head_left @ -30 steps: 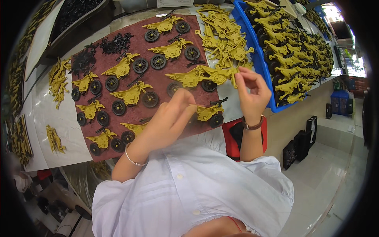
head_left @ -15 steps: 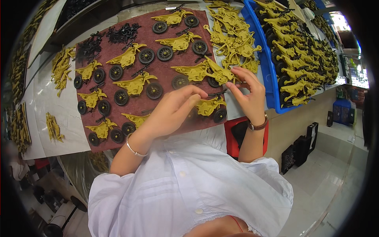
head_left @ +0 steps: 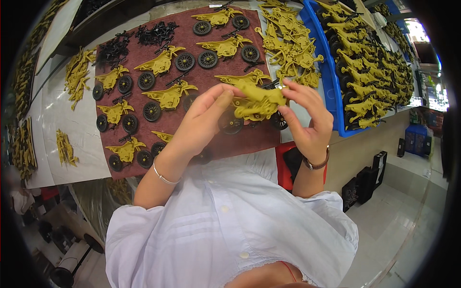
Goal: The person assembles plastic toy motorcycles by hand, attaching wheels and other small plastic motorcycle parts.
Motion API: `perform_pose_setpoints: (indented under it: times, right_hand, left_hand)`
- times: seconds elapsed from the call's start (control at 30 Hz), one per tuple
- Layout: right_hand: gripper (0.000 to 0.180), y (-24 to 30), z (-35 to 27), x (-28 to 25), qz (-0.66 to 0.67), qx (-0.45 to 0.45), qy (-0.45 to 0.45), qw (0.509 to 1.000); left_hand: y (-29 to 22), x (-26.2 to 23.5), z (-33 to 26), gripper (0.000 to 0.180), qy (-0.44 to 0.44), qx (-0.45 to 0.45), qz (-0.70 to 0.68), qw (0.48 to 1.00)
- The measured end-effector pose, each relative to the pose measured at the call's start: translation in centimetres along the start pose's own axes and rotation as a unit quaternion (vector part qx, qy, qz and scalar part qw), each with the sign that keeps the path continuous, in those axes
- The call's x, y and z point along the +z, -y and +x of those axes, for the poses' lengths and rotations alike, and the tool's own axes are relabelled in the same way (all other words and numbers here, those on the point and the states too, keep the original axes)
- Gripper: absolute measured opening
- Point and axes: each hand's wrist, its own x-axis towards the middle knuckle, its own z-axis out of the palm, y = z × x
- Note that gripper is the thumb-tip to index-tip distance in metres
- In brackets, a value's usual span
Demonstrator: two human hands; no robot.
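Observation:
A yellow toy motorcycle body (head_left: 259, 102) is raised over the maroon cloth, slightly blurred. My right hand (head_left: 311, 122) pinches its right end between thumb and fingers. My left hand (head_left: 207, 117) is at its left end, thumb and forefinger pressed together; what lies between those fingertips is hidden. Under and around my hands are rows of yellow motorcycle bodies, such as one motorcycle body (head_left: 169, 95), each laid beside black spoked wheels, such as one wheel (head_left: 151, 111). Black handlebars lie near several of them. My hands partly cover the nearest toys.
The maroon cloth (head_left: 192, 77) covers much of the white table. Two heaps of small black parts (head_left: 156, 32) lie at its far left. Loose yellow body parts (head_left: 293, 43) are piled at the right, beside a blue tray (head_left: 334, 96) packed with assembled toy motorcycles. More yellow parts (head_left: 66, 149) lie left.
The yellow motorcycle body has been lifted from the cloth and turned between my hands. My left hand has moved up to its left end. The whole view has shifted slightly.

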Motion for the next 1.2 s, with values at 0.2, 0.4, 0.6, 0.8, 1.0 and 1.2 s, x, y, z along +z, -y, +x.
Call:
perform_pose_setpoints:
  times: [0.2,0.4,0.6,0.8,1.0,1.2]
  right_hand:
    - [0.028,0.5,0.1,0.3,-0.011,-0.036,0.054,0.998]
    - [0.029,0.8,0.1,0.5,0.002,-0.030,0.064,0.998]
    - [0.030,0.6,0.0,0.6,-0.004,-0.043,0.070,0.997]
    - [0.029,0.8,-0.1,0.9,-0.007,-0.043,0.072,0.996]
    - [0.033,0.4,-0.5,1.2,0.001,-0.053,0.062,0.997]
    - [0.041,1.2,-0.2,1.8,0.351,0.219,-0.012,0.910]
  left_hand:
    - [-0.2,-0.3,-0.1,0.034,0.001,0.027,0.033,0.999]
    - [-0.6,-0.2,-0.3,0.036,0.006,0.011,-0.005,1.000]
    - [-0.3,-0.5,-0.2,0.039,0.009,0.017,-0.053,0.998]
    - [-0.3,-0.5,-0.1,0.032,0.001,0.035,0.063,0.997]
    - [-0.6,0.4,-0.4,0.024,-0.020,0.042,0.076,0.996]
    - [-0.7,0.7,-0.5,0.023,-0.010,0.071,0.178,0.981]
